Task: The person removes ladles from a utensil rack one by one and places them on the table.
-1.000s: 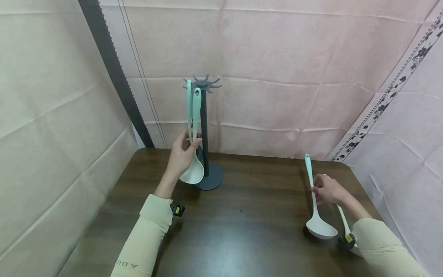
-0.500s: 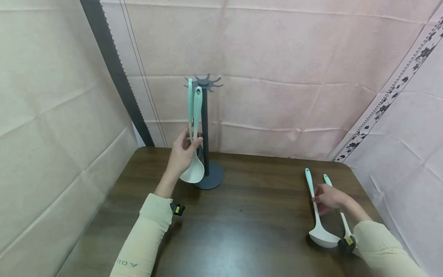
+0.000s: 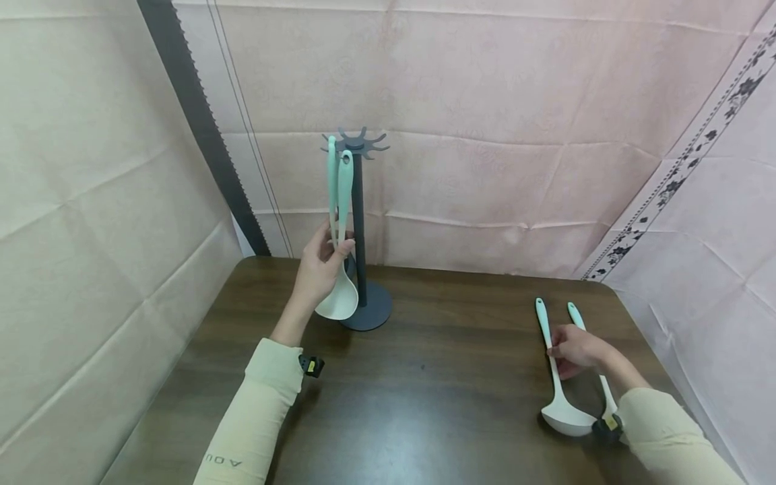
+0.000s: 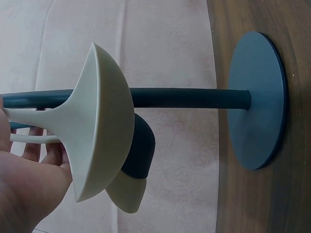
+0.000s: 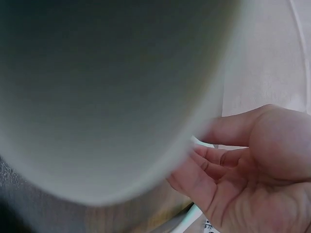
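Note:
At a dark metal utensil stand [image 3: 370,313], my left hand [image 3: 316,269] grips a white ladle [image 3: 339,303] with a mint handle, held upright. A second mint handle [image 3: 331,178] rises beside it, by the same fingers. Behind the ladle bowl, the left wrist view shows a dark blue rounded piece [image 4: 142,148] and a cream utensil end [image 4: 129,196], partly hidden. On the right, my right hand [image 3: 578,349] pinches the handle of another white ladle [image 3: 566,416], low at the tabletop. Its bowl fills much of the right wrist view, blurred.
Another mint-handled utensil [image 3: 576,315] lies right of that ladle, its far part hidden under my right forearm. The stand's hooks [image 3: 358,143] spread out at its top. Pale cloth [image 3: 473,168] hangs behind the brown table [image 3: 436,323].
My right hand has brought its ladle down and nearer to me, uncovering the other utensil's handle end. During the last half second both hands have stayed nearly still. The left hand keeps its grip.

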Demonstrator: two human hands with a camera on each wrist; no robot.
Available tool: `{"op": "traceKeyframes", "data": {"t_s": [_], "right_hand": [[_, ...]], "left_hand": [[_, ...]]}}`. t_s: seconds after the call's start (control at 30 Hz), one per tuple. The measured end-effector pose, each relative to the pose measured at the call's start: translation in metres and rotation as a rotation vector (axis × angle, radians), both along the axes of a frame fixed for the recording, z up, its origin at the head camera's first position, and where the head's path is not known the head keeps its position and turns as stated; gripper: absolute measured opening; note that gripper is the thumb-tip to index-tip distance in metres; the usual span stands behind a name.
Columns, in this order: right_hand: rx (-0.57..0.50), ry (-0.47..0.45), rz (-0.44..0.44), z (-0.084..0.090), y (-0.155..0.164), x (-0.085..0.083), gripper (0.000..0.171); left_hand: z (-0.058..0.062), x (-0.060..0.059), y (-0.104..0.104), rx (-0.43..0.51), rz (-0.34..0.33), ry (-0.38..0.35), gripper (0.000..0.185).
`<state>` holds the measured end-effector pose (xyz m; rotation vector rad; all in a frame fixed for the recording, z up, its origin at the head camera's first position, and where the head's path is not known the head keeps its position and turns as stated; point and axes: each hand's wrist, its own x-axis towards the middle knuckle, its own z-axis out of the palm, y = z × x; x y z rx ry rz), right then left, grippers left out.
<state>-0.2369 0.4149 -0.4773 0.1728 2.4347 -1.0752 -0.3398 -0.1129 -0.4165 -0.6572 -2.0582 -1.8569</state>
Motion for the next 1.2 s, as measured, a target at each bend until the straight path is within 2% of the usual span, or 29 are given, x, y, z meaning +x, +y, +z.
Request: {"op": "traceKeyframes", "data": {"t_s": [0.53,0.73,0.9,1.07,1.2], "right_hand": [[-0.01,-0.035,-0.006,0.001,0.002,-0.004,0.01],[0.07,-0.017,0.029,0.008,0.005,-0.004,0.017],[0.214,0.093,0.101,0.027,0.001,-0.003,0.034],[0.374,0.261,0.251,0.05,-0.017,0.007,0.047],[0.407,0.389,0.325,0.065,-0.04,0.015,0.046]], "left_hand": [[0.0,0.001,-0.004,-0.016,0.011,0.002,0.058],[0.0,0.002,-0.002,-0.021,0.01,-0.013,0.06],[0.002,0.001,-0.004,-0.025,0.008,-0.007,0.06],[0.003,0.0,-0.002,-0.017,-0.015,-0.008,0.06],[0.002,0.002,-0.002,-0.011,-0.016,-0.019,0.06]]}}
